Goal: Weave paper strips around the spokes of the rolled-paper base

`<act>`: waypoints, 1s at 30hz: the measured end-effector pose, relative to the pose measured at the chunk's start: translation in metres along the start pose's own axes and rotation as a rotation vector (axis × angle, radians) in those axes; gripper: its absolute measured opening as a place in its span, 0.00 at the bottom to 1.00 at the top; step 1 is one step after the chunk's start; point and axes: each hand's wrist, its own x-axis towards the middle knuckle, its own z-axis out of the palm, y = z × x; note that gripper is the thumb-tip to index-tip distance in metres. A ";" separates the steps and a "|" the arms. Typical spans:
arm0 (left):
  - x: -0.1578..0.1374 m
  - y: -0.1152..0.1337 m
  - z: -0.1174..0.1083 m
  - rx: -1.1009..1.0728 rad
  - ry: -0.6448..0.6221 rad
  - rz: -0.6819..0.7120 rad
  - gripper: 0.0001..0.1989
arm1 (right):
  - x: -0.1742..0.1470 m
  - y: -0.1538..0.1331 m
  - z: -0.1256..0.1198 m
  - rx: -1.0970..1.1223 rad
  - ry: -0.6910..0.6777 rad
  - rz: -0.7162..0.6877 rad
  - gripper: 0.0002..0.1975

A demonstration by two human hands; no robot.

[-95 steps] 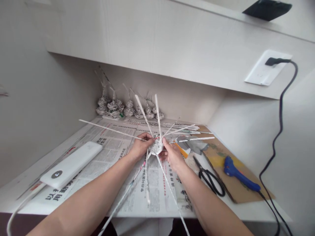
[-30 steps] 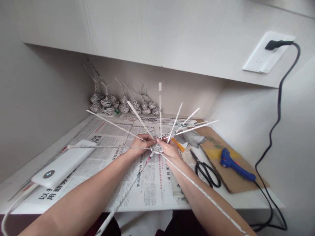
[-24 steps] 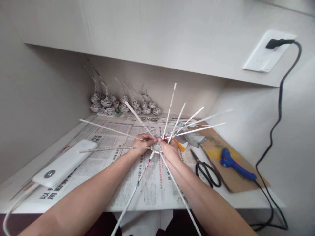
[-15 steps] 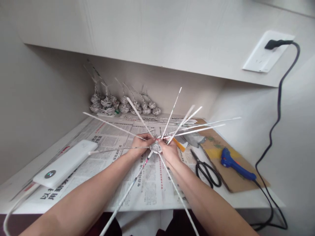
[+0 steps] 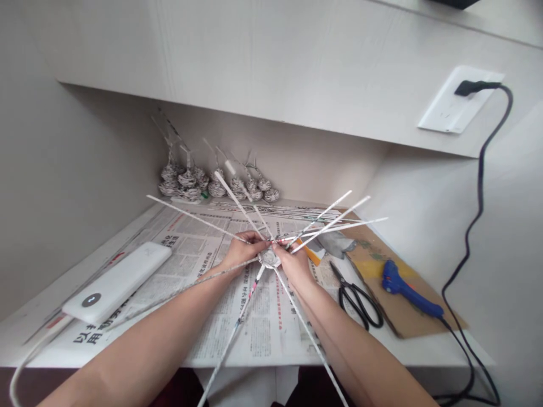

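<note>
A small round woven base of rolled newspaper is held over the table, with several long paper strips spreading from it in all directions. My left hand pinches its left upper edge between thumb and fingers. From the right, my right hand grips the opposite edge, its thumb close to the left thumb. One strip points up and away to the back left. Two strips run down towards me, and another crosses over my left forearm. My fingertips partly hide the far edge of the weave.
Newspaper sheets cover the white table. Black scissors and a blue glue gun on cardboard lie at right. A white power bank lies left. Several woven gourds stand behind loose paper sticks.
The strip that stood upright at the back right now leans back left. The strip on the left has swung down across my left forearm. Both hands keep their hold on the base.
</note>
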 end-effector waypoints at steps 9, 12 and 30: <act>-0.001 0.003 0.001 -0.062 0.015 -0.063 0.18 | -0.004 -0.013 0.003 0.079 0.094 0.113 0.14; -0.002 0.003 0.001 -0.066 0.030 -0.065 0.18 | -0.003 -0.007 0.002 0.045 0.063 0.027 0.12; -0.009 0.006 0.010 0.114 0.040 0.145 0.09 | -0.005 -0.009 0.011 0.224 0.082 0.059 0.12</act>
